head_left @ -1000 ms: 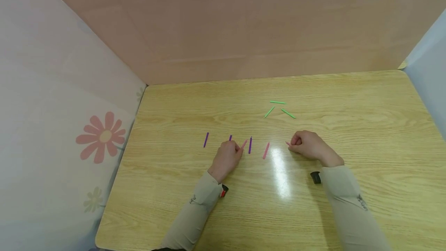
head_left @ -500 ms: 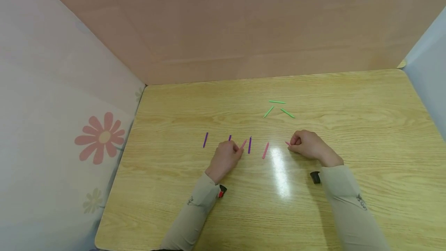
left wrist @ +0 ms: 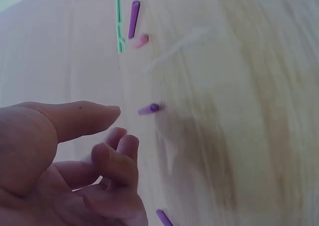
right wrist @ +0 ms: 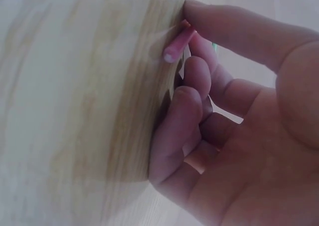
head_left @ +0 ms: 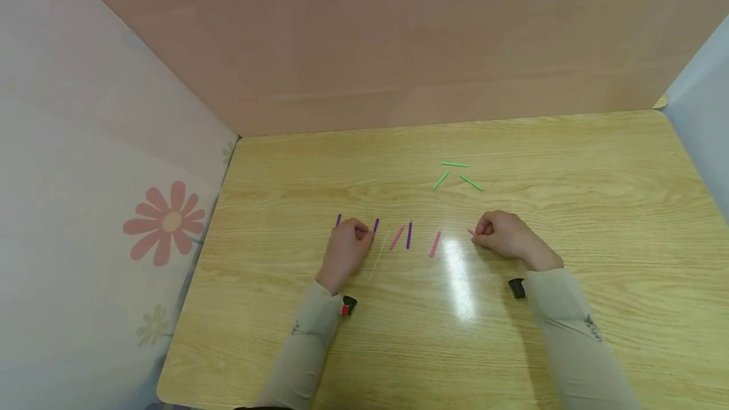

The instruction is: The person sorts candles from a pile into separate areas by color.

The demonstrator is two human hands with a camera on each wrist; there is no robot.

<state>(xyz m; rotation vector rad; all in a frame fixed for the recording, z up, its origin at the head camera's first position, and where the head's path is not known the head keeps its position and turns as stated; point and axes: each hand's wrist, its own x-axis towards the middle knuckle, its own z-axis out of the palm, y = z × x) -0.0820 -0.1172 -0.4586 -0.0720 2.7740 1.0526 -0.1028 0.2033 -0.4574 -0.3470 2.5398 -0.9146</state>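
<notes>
Short thin plastic sticks lie on the table. My left hand [head_left: 347, 247] is beside the middle purple stick [head_left: 375, 226]. In the left wrist view its thumb and index finger stand apart, the other fingers loosely curled, nothing between them; that purple stick [left wrist: 148, 109] lies just past the fingertips. The left purple stick [head_left: 338, 220] is partly hidden behind this hand. A pink stick [head_left: 397, 238] lies left of another purple stick [head_left: 409, 235], with a second pink stick [head_left: 435, 243] farther right. My right hand [head_left: 504, 236] pinches a third pink stick [right wrist: 179, 45] between thumb and index finger, low over the table.
Three green sticks [head_left: 455, 164] form a loose triangle toward the back of the wooden table [head_left: 604, 195]. A tan panel [head_left: 398, 49] rises behind the table, a flower-printed wall [head_left: 85, 163] at its left. Glare [head_left: 459, 283] marks the front middle.
My left hand has let go of the pink stick, which lies left of the right purple one, and moved left to the middle purple stick. My right hand stays with its pink stick.
</notes>
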